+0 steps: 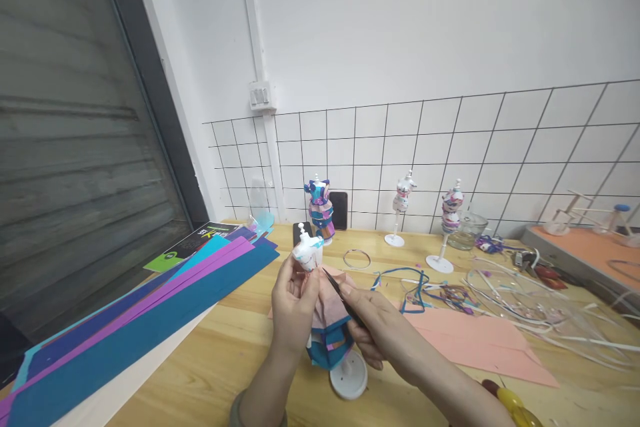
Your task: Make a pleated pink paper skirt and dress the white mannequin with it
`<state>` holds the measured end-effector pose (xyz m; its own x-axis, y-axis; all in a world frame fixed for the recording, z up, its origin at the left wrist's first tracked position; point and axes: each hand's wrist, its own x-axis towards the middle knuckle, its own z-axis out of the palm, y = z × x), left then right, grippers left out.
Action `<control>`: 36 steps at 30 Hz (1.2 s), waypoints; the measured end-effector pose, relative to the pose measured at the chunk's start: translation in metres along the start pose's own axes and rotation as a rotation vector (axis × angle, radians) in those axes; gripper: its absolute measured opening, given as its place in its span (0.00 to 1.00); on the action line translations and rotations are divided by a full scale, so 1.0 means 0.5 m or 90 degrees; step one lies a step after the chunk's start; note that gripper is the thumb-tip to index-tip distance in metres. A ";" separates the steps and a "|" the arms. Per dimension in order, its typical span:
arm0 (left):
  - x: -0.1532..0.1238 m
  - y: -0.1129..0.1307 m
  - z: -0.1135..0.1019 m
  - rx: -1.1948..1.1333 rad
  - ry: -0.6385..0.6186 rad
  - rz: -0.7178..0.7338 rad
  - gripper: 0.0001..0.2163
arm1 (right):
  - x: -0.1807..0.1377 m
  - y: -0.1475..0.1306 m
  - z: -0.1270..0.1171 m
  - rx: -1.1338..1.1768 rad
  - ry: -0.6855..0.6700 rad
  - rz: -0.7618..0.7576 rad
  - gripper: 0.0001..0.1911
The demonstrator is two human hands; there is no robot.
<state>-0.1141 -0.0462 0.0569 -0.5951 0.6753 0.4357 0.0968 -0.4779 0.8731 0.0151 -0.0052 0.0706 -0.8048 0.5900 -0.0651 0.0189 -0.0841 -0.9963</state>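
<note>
A small white dress form (308,253) is tilted in front of me, its round white base (349,375) toward me. It wears a paper skirt (331,303) of pale pink over teal, with purple and brown patches lower down. My left hand (294,300) is closed around the form at its waist, thumb and fingers pinching near the skirt's top edge. In my right hand (367,313) is a pair of black tweezers (342,295), with the tips at the waist close to my left thumb. The tips' exact contact is too small to make out.
Coloured paper sheets (150,320) lie at left. Behind stand a dressed form (320,208) and two other forms (403,203) (451,213), beside a phone (339,210). At right are a pink sheet (483,340), tangled strips (450,297), a glass bowl (467,230) and yellow-handled tool (511,401).
</note>
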 end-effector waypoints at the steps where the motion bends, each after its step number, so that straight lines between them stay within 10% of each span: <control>1: -0.001 0.000 0.000 0.002 0.000 0.000 0.17 | -0.001 -0.001 0.000 0.003 0.000 0.000 0.31; 36: 0.007 -0.003 -0.003 0.000 0.012 0.000 0.17 | -0.007 -0.018 -0.010 0.048 0.016 -0.006 0.26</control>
<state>-0.1173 -0.0440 0.0569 -0.6094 0.6653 0.4312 0.0962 -0.4778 0.8732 0.0210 -0.0024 0.0794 -0.7894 0.6111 -0.0587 -0.0333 -0.1381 -0.9899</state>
